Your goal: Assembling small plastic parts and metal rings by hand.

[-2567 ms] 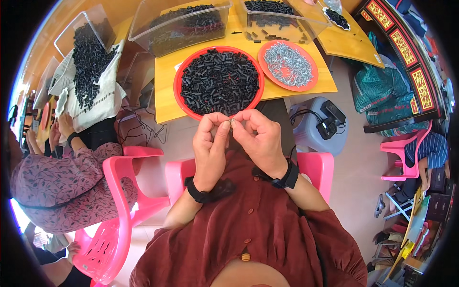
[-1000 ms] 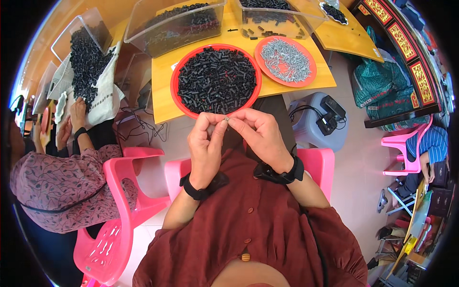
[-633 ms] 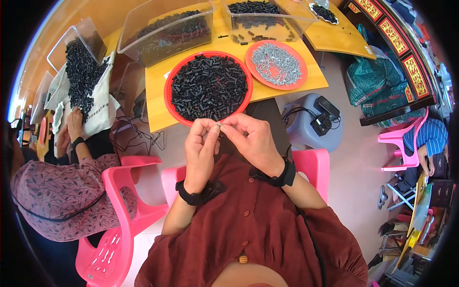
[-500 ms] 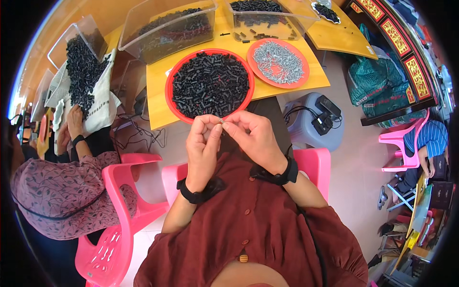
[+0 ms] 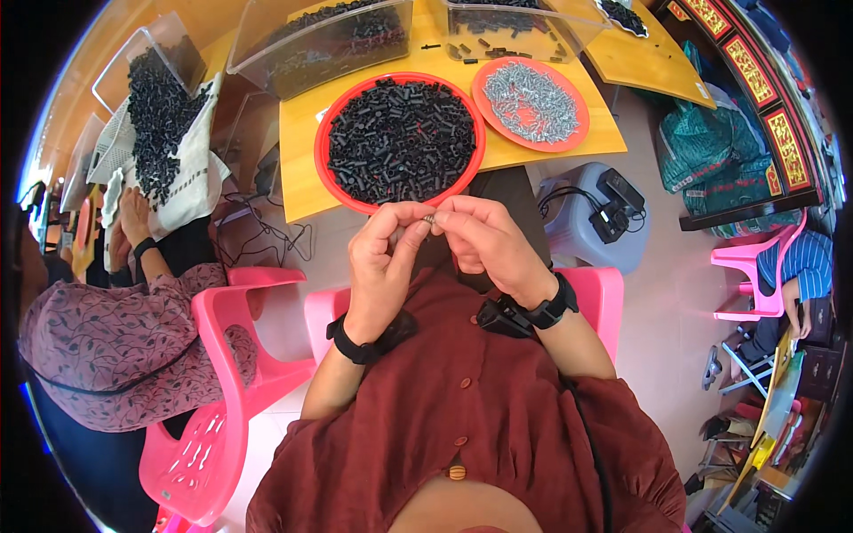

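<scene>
Close to the near rim of the red basin (image 5: pixel 322 149), my two hands meet fingertip to fingertip. My left hand (image 5: pixel 378 259) pinches a small metal piece (image 5: pixel 430 219) between thumb and forefinger. The fingers of my right hand (image 5: pixel 494 247) are closed on the same piece from the other side; most of it is hidden by fingertips. Short black plastic tubes (image 5: pixel 400 142) fill the basin. To its right, small silver screw-like pieces (image 5: pixel 530 99) lie heaped on a round orange-red plate (image 5: pixel 581 124).
Two clear plastic bins (image 5: pixel 324 58) with black parts stand behind the basin on the yellow table (image 5: pixel 298 182). A bluish stool (image 5: pixel 582 244) carries black adapters (image 5: pixel 613 211) and cables. At left, a person (image 5: pixel 124 346) handles black parts near a pink chair (image 5: pixel 218 400).
The basin, plate and table sit slightly higher and farther right in the view. My hands stay together, shifted slightly right; the metal piece between them shows more clearly.
</scene>
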Tool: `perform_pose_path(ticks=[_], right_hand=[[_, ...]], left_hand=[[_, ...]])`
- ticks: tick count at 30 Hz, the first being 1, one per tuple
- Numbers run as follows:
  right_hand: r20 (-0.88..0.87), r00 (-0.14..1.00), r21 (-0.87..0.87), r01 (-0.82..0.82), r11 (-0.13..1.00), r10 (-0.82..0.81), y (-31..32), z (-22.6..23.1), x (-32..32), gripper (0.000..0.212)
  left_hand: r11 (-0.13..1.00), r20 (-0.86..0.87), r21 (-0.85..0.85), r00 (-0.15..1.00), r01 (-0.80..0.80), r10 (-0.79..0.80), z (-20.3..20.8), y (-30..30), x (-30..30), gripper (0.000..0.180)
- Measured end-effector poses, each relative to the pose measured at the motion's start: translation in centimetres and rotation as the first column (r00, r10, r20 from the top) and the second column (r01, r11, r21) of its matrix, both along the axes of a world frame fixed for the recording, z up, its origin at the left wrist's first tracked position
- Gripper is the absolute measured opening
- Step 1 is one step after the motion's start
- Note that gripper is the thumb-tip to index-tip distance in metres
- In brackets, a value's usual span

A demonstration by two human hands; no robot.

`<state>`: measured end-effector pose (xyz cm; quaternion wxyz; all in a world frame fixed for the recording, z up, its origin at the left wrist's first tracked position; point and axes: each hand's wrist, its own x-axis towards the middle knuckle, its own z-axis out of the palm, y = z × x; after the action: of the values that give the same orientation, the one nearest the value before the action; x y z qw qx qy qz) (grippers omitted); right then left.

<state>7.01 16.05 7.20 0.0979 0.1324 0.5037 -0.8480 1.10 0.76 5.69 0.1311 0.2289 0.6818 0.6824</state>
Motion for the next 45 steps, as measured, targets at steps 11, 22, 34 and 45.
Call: perform_pose_path(ticks=[11, 22, 34, 45], right_hand=[[-0.457, 0.889, 0.681, 0.369, 0.633, -0.027, -1.3, -0.5, -0.2, 0.018], [-0.465, 0.883, 0.726, 0.417, 0.547, -0.057, -1.6, 0.2, 0.2, 0.011], [-0.495, 0.864, 0.731, 0.471, 0.494, -0.091, -2.0, 0.3, 0.4, 0.011], [-0.555, 0.829, 0.715, 0.519, 0.469, -0.072, -2.1, -0.3, 0.0, 0.009]], left_hand=[[0.980, -0.254, -0.108, 0.958, -0.164, 0.133, -0.7, 0.1, -0.1, 0.006], [0.971, -0.235, -0.133, 0.958, -0.201, 0.166, -0.4, 0.1, 0.2, 0.003], [0.947, -0.520, -0.175, 0.842, -0.268, 0.143, 0.1, 0.4, 0.3, 0.004], [0.996, 0.263, 0.086, 0.964, 0.013, -0.035, -0.3, 0.0, 0.2, 0.005]])
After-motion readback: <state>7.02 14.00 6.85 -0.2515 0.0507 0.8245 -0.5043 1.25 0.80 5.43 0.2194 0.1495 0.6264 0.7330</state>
